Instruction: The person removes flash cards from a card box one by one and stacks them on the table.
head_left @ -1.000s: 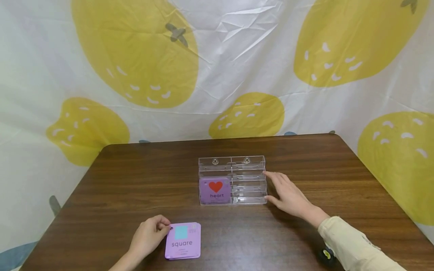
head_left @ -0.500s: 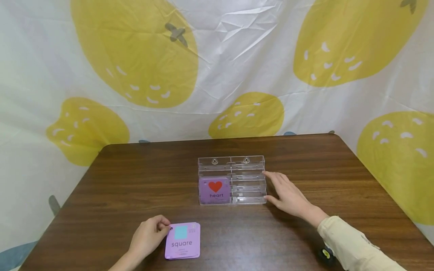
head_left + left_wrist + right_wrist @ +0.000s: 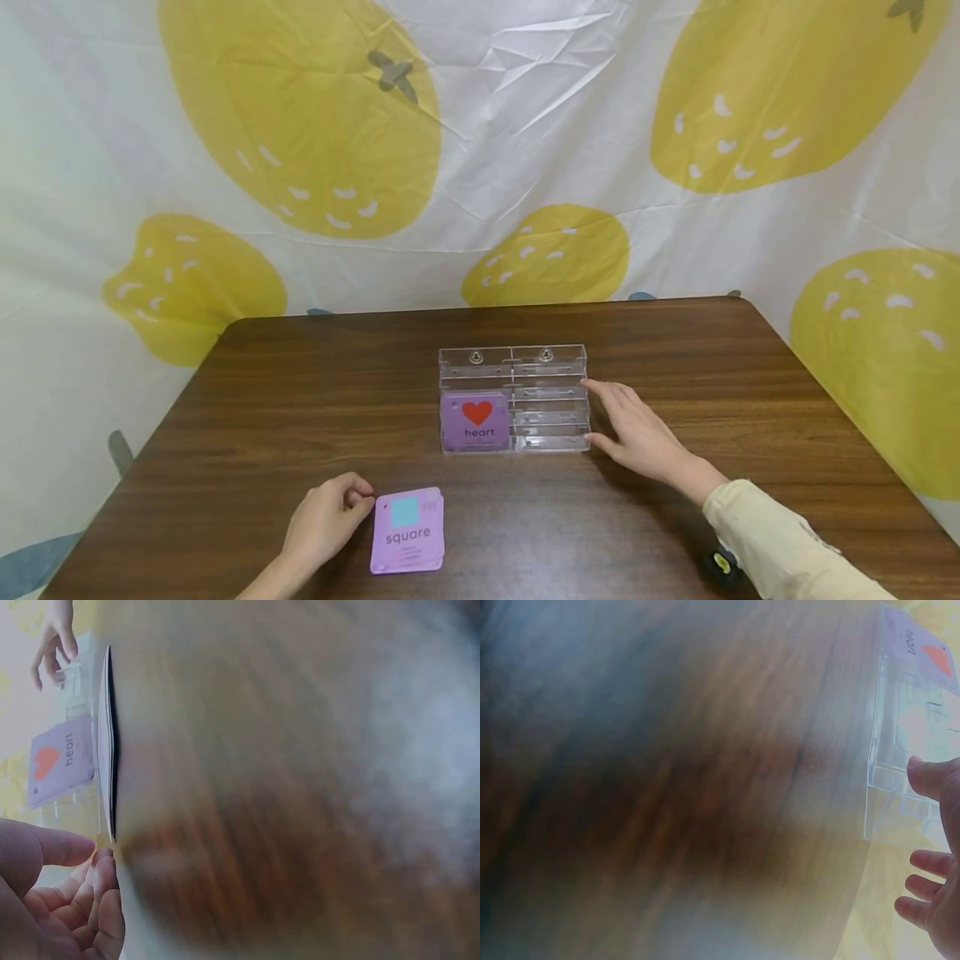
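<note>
On the near part of the table lies a small stack of purple square cards (image 3: 408, 533), a turquoise square and the word "square" on its top card. My left hand (image 3: 324, 512) pinches that card at its upper left corner, and the card sits slightly turned over those below. Beyond it stands a clear plastic card holder (image 3: 551, 417) with tiered pockets in two columns. A purple heart card (image 3: 476, 422) fills the lower left pocket. My right hand (image 3: 641, 433) touches the holder's right side with thumb and index fingertips, its fingers fairly straight.
The brown wooden table (image 3: 315, 392) extends around the holder and the stack. A white curtain (image 3: 525, 150) with yellow fruit prints hangs behind it. A small dark round object (image 3: 722, 565) shows by the right sleeve.
The top square card has turned slightly and shifted right and away over the stack, with my left hand at its corner. My right hand and the holder stay put.
</note>
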The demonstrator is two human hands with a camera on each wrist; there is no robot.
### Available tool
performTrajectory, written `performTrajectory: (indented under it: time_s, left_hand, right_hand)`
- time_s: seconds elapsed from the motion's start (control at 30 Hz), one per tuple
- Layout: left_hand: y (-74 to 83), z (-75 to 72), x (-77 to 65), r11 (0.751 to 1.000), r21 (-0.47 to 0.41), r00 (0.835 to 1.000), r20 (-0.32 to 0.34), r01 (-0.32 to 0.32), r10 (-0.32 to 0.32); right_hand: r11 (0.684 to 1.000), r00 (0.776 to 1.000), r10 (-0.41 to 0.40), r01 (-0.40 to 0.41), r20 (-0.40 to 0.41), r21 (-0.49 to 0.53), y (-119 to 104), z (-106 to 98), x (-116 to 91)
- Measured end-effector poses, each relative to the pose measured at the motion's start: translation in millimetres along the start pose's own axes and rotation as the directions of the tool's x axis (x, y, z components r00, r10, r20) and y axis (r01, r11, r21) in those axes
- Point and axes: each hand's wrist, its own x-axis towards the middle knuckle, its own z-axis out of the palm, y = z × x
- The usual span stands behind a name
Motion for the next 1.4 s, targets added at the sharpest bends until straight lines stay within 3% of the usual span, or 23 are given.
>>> performTrajectory:
  time_s: [0.37,0.83,1.4]
  left_hand:
    - [8.0,-3.4,11.0,0.999,-0.037,0.999,-0.034,-0.036,0.035]
    - [28.1,-0.8,30.1,0.982,-0.162,0.995,-0.052,-0.096,0.089]
    - [45.8,7.7,52.8,0.968,-0.155,0.979,-0.085,-0.196,0.185]
  right_hand:
    - [1.0,1.0,0.015,-0.015,0.007,-0.001,0,1,0]
    - [1.0,1.0,0.0,0.0,-0.001,-0.002,1,1,-1]
    - [1.0,1.0,-0.009,0.009,-0.005,0.005,-1,0,0]
